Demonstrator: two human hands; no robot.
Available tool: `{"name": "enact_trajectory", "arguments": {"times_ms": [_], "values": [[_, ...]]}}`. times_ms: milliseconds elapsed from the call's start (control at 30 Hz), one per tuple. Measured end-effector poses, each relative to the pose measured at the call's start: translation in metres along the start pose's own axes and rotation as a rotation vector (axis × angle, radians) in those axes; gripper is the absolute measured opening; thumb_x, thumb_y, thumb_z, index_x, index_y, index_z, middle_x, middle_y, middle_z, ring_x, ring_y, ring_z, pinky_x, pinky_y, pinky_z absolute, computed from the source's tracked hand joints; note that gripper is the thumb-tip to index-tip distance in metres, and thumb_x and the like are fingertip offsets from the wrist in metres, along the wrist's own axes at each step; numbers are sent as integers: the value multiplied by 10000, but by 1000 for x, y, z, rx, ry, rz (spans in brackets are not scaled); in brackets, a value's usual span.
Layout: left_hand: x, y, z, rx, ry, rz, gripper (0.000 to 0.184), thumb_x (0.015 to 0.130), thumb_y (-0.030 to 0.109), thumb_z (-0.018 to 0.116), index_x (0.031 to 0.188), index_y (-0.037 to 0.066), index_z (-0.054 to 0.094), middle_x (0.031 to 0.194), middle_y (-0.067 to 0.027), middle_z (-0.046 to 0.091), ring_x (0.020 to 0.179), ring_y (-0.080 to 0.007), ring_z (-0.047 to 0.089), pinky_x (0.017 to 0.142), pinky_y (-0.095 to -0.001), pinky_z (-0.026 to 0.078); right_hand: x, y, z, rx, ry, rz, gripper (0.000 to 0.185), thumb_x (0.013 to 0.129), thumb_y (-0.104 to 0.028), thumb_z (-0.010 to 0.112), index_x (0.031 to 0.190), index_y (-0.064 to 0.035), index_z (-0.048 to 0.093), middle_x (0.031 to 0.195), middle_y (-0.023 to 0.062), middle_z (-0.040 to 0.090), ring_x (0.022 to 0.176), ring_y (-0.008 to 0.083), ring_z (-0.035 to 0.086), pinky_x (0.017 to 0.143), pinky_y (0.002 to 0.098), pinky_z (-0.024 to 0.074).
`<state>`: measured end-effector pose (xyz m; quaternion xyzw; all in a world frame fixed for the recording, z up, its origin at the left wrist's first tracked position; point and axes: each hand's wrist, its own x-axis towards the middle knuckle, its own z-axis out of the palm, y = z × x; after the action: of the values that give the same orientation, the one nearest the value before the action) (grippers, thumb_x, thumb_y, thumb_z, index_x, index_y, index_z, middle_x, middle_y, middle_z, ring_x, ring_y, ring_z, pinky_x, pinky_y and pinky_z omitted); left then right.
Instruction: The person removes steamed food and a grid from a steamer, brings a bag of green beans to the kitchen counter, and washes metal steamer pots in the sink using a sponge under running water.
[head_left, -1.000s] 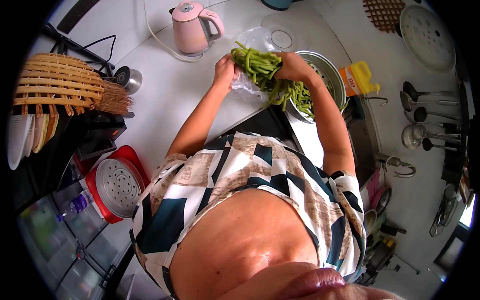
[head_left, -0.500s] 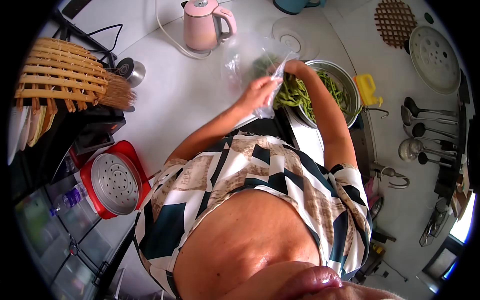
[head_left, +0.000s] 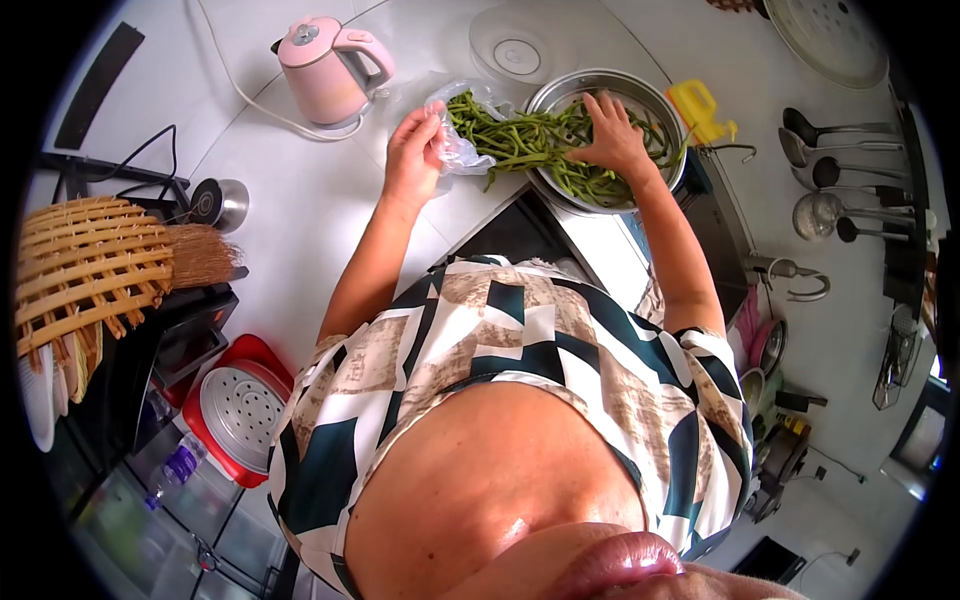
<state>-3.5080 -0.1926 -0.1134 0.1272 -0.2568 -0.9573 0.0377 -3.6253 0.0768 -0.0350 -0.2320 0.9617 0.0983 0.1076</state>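
My left hand (head_left: 412, 152) pinches the edge of a clear plastic bag (head_left: 463, 157) lying on its side. Long green beans (head_left: 522, 142) stretch from the bag's mouth over the rim of a round metal pot (head_left: 655, 92) and fill much of it. Over the pot, my right hand (head_left: 613, 140) has its fingers spread and rests on or just above the beans; exact contact is hard to see. Nothing is gripped in it.
A pink kettle (head_left: 325, 80) with a white cord stands behind my left hand. Beyond the pot lie a clear lid (head_left: 517, 50) and a yellow jug (head_left: 700, 110). To the left are a wicker basket (head_left: 95, 255) and a red tray (head_left: 250, 358) with a perforated steamer plate.
My right hand has come out of the bag and moved over the pot, fingers now spread. My left hand has shifted left with the bag, and more beans show between bag and pot.
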Motion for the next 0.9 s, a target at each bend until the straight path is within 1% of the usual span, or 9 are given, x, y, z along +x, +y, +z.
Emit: {"name": "enact_trajectory", "arguments": {"times_ms": [100,200,333,367,467,567,667,700,900], "values": [[-8,11,-5,237,2,-32,267,840,68,567,1096,11,522,855,-57,585,719,-103,519,667,-232,447,-20,22,32,-11,-133,107,1078,510,-446,791,1388,-205,214,1425,174,219,1280,414,256,841,635,381],[-15,3,-1,841,109,208,363,809,81,609,1144,9,490,928,-70,589,790,-136,550,707,-254,456,-20,18,42,-98,-147,131,1043,520,-414,799,1376,-239,229,1382,168,282,1231,400,327,809,627,402],[-47,19,42,1512,72,810,461,740,65,641,1175,53,490,989,-116,586,909,-271,561,797,-348,445,-6,16,59,-50,-170,90,581,674,-219,688,1213,-197,472,1227,175,406,1107,385,457,775,476,484],[-60,18,47,1529,-1,690,459,728,63,639,1169,77,509,1022,-131,576,945,-298,540,831,-371,426,-5,15,63,-47,-137,76,511,687,-190,658,1174,-185,504,1190,177,432,1072,381,484,770,456,489],[-76,2,57,1498,-479,587,434,769,121,641,1181,83,510,771,-137,612,673,-285,592,635,-380,480,-3,19,63,-10,-49,45,373,717,-124,583,1088,-160,575,1092,177,499,976,367,551,761,415,496],[-84,-11,67,1866,-594,186,421,802,245,615,1177,90,503,666,-143,606,618,-335,598,585,-424,473,-7,25,54,113,27,68,356,683,-124,591,1038,-146,616,1011,157,578,890,336,593,771,399,489],[-80,-24,40,1934,-474,259,389,817,317,588,1116,82,511,647,-163,604,623,-359,601,573,-451,464,-6,37,53,369,161,110,394,639,-163,645,1032,-136,629,985,164,618,894,331,593,766,394,482],[-80,-21,34,1958,-477,232,293,820,317,586,964,65,548,642,-169,598,625,-352,600,560,-445,464,-8,30,35,475,45,251,446,602,-198,683,1036,-109,633,934,172,644,880,319,608,770,369,480],[-78,-18,22,1591,-159,438,218,801,252,617,740,52,557,626,-136,595,589,-320,596,527,-415,461,-6,-28,-14,859,85,116,484,620,-210,678,1075,-58,609,915,144,655,838,242,631,774,319,480]]}}
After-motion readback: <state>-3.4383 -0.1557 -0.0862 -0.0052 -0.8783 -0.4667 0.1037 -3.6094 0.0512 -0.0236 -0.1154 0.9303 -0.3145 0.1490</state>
